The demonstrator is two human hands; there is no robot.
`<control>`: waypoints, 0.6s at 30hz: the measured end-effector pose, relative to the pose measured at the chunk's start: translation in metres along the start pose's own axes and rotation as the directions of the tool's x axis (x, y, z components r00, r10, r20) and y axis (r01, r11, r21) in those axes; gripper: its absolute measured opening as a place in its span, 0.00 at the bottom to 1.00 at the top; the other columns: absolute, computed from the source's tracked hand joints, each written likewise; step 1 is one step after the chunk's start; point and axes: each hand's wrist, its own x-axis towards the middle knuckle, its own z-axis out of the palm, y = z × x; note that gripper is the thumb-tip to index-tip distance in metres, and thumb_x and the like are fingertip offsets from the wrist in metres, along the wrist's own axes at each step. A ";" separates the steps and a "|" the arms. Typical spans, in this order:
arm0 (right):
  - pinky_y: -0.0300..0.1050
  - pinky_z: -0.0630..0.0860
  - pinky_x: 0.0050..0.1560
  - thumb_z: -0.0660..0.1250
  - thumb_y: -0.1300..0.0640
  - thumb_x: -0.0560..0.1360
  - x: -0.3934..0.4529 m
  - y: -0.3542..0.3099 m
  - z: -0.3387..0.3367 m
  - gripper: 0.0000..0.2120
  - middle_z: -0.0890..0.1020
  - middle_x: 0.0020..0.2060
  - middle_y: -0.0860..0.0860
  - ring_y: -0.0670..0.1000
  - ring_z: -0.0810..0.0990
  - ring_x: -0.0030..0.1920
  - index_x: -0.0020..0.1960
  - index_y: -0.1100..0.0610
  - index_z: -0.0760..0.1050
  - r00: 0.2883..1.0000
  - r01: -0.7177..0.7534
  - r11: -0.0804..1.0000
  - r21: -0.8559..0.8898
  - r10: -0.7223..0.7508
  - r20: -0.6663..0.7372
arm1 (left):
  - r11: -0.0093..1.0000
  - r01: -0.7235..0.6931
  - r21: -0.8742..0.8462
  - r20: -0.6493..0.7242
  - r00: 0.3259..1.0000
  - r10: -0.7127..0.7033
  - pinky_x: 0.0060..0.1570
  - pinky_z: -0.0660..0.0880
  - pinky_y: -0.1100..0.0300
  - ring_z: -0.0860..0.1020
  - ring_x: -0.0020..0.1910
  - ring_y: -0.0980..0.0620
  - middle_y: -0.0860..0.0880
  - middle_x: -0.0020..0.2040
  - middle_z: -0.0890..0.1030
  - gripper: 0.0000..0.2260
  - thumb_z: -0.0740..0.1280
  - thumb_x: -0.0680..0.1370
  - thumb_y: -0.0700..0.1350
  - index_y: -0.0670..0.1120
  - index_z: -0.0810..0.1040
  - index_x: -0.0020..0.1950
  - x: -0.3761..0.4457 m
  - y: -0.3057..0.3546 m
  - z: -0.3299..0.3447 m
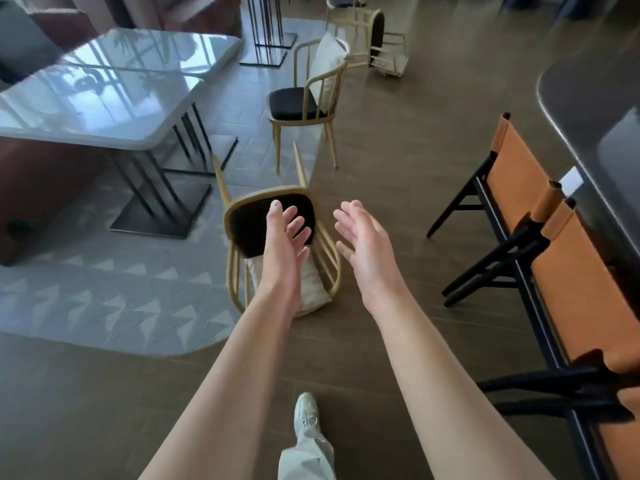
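Reach to tipped chair (247,230) | left hand (284,237), right hand (363,244) spread, empty | probably short of it | take its back both sides, lift evenly.

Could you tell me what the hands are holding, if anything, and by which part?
Nothing is held: the left hand and right hand reach open toward the tipped-over chair.

Three pale chairs: a tipped chair (249,230), a standing chair (294,103) and a far chair (367,29). Two orange chairs (512,168) (571,271). Two pillows (313,285) (325,60). Maybe two white tables (86,109) (156,46). A left hand (284,237) and a right hand (367,244). One shoe (305,412).
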 end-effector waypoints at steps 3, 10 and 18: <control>0.51 0.69 0.72 0.55 0.45 0.84 0.049 -0.006 -0.003 0.11 0.78 0.60 0.44 0.45 0.74 0.67 0.61 0.46 0.72 0.998 -0.001 1.000 -0.018 0.000 -0.061 | 0.997 0.078 -0.008 0.062 0.995 -0.077 0.75 0.64 0.46 0.75 0.69 0.50 0.48 0.71 0.75 0.27 0.52 0.83 0.63 0.50 0.72 0.75 0.058 0.005 0.028; 0.52 0.68 0.73 0.55 0.45 0.84 0.154 -0.005 -0.003 0.18 0.78 0.62 0.47 0.46 0.74 0.67 0.69 0.51 0.72 0.991 -0.081 0.996 -0.022 0.078 -0.108 | 0.993 0.103 0.053 0.039 0.994 -0.105 0.74 0.65 0.47 0.75 0.68 0.51 0.49 0.70 0.76 0.25 0.52 0.83 0.62 0.51 0.73 0.74 0.155 0.016 0.061; 0.51 0.70 0.71 0.55 0.46 0.84 0.269 0.044 0.004 0.20 0.79 0.63 0.48 0.47 0.75 0.66 0.71 0.55 0.72 0.970 -0.243 0.969 -0.052 0.243 0.012 | 0.982 0.185 0.024 -0.186 0.966 -0.178 0.73 0.66 0.46 0.76 0.66 0.52 0.50 0.67 0.78 0.25 0.53 0.83 0.63 0.52 0.76 0.70 0.257 -0.013 0.042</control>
